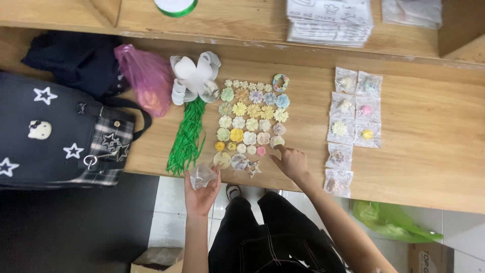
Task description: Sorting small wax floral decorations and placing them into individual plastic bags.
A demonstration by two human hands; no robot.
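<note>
The left hand [200, 194] pinches a small clear bag [202, 175] at the table [429, 146] edge. The right hand [291, 162], holding nothing, reaches one finger to the pastel flower charms [251, 119], between green ties [188, 139] and bagged charms [353, 116].

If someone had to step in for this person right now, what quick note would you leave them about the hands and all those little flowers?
Left hand: holds a small clear bag at the table's front edge.
Right hand: empty, fingertip at a pale flower piece in the bottom row.
Loose flower pieces lie in rows mid-table, unbagged.
Done: nine bagged pieces lie in two columns to the right.
Left: the loose rows.
Nearby: green ties and white ribbon bows on the left.
</note>
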